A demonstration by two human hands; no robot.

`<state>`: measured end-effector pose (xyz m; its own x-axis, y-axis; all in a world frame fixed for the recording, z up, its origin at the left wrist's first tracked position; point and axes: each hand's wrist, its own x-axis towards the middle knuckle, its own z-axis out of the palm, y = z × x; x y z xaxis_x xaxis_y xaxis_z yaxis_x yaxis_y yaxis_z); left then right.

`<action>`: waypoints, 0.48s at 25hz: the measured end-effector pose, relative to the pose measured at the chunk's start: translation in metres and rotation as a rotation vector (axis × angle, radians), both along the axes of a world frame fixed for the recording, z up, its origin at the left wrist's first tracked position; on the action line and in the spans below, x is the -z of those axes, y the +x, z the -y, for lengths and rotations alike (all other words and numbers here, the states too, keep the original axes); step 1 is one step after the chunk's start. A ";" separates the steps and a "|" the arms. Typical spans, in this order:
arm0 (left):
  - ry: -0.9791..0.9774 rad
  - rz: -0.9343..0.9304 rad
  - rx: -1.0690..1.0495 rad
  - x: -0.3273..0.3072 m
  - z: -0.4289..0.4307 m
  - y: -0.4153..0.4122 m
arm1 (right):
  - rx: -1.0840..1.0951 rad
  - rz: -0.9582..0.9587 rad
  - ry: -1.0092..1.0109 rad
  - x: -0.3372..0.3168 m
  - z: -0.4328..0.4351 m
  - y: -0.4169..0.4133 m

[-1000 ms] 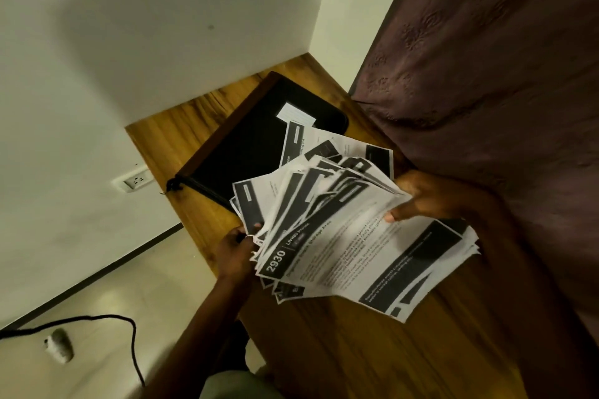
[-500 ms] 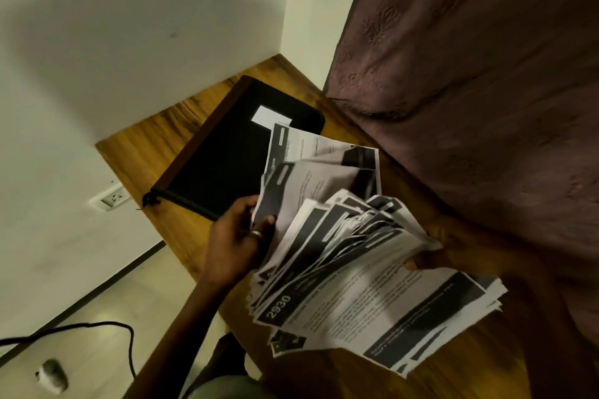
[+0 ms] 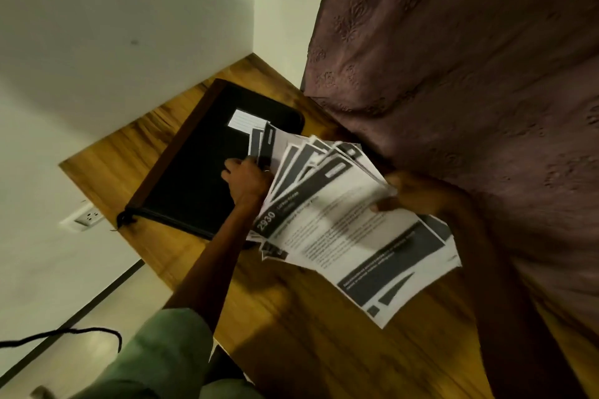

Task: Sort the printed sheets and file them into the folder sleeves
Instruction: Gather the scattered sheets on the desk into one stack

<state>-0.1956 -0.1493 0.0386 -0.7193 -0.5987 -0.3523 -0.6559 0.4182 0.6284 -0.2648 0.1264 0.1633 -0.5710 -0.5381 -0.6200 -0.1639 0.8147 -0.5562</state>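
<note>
A fanned stack of printed sheets (image 3: 340, 223) with black header bars hangs above the wooden table (image 3: 308, 334). My right hand (image 3: 411, 193) grips the fan at its right edge, thumb on the top sheet marked 2930. My left hand (image 3: 248, 180) pinches the rearmost sheets (image 3: 265, 142) at the fan's left side and holds them upright, apart from the rest. A closed black zip folder (image 3: 201, 165) with a white label lies flat on the table behind the sheets, partly hidden by them.
A brown curtain (image 3: 470, 74) hangs along the table's right side. White walls meet at the far corner. A wall socket (image 3: 86, 217) sits left of the table, and a black cable (image 3: 64, 334) runs across the floor below.
My left hand has moved from the fan's lower left corner up to its back sheets and lifted them away from the rest. The camera view has shifted.
</note>
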 end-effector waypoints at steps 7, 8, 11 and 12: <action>0.235 0.001 0.068 0.014 0.041 -0.010 | -0.234 -0.079 0.208 0.053 0.085 -0.100; 0.304 -0.033 0.062 0.015 0.044 -0.009 | -0.282 -0.111 0.238 0.063 0.097 -0.110; 0.566 -0.233 -0.012 0.014 0.050 -0.001 | -0.346 -0.227 0.313 0.093 0.125 -0.131; 0.665 -0.273 -0.045 0.013 0.051 0.001 | -0.342 -0.235 0.317 0.101 0.128 -0.134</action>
<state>-0.1943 -0.1999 0.0254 -0.8133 -0.3509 -0.4640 -0.4470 -0.1337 0.8845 -0.3985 -0.0019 0.0621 -0.5384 -0.5247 -0.6594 -0.5409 0.8152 -0.2070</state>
